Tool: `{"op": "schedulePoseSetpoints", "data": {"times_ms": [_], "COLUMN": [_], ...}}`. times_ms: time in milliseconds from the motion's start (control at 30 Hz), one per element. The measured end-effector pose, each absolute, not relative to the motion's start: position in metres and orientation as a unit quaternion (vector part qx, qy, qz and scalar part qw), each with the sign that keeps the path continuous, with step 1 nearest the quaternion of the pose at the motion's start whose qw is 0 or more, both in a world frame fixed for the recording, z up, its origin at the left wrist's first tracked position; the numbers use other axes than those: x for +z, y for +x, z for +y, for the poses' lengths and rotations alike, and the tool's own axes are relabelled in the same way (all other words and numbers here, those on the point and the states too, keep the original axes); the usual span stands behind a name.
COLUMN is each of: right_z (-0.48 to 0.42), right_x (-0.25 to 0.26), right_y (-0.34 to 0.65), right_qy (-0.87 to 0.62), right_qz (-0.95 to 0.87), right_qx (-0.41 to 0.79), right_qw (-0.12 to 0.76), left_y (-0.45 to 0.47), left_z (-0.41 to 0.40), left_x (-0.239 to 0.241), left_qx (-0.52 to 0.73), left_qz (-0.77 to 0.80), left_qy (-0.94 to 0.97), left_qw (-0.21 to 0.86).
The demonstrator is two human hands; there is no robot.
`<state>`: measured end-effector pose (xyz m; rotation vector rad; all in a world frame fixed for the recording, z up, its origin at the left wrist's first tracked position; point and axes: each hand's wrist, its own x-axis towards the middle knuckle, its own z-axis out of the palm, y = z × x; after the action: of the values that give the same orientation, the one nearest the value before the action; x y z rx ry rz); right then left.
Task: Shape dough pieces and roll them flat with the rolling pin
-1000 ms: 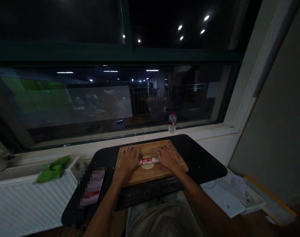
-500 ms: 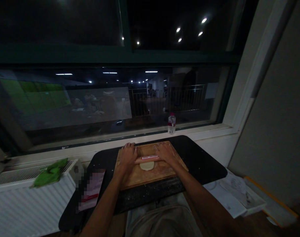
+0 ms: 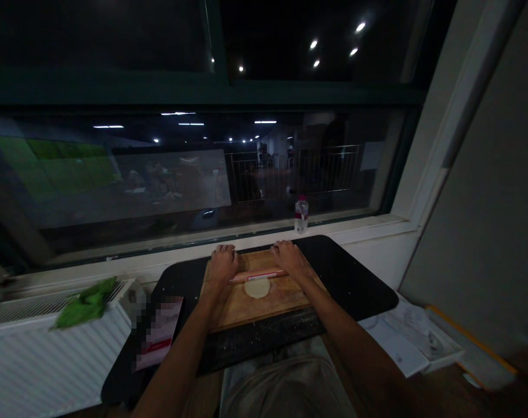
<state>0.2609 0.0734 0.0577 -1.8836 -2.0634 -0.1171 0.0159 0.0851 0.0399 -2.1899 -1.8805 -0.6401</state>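
A pale wooden rolling pin (image 3: 242,277) with a red and white label lies across a wooden board (image 3: 238,313). My left hand (image 3: 224,264) bears down on the pin's left end, its fingers bent forward beyond it. At the right end, my right hand (image 3: 286,256) presses in the same way, fingers curled past the pin. Both palms hide the pin's ends. Just in front of the pin, on the near side, sits a flat round piece of dough (image 3: 257,288), its far edge close to or under the pin.
The board rests on a black table (image 3: 360,290). A pink packet (image 3: 165,331) lies at its left. A bottle (image 3: 301,215) stands on the windowsill. A green cloth (image 3: 85,303) hangs over the radiator (image 3: 59,360). At right is a white box (image 3: 438,342) with papers.
Both hands have rolled the pin slightly away from me, and its label has turned. The dough now shows more of its round shape. My fingers look more bent. The view has shifted slightly.
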Motion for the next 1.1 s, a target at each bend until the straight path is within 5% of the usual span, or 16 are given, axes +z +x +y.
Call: {"op": "schedulePoseSetpoints", "data": {"times_ms": [1100], "right_z": [0.081], "right_x": [0.052], "right_y": [0.263], "right_qy": [-0.67], "right_qz": [-0.721], "right_qx": [-0.034], "right_qw": [0.176], "left_y": [0.016], "left_z": [0.086], "left_x": [0.042], "left_qx": [-0.172], "left_qz": [-0.64], "left_qy": [-0.744], "left_qw": [0.089]}}
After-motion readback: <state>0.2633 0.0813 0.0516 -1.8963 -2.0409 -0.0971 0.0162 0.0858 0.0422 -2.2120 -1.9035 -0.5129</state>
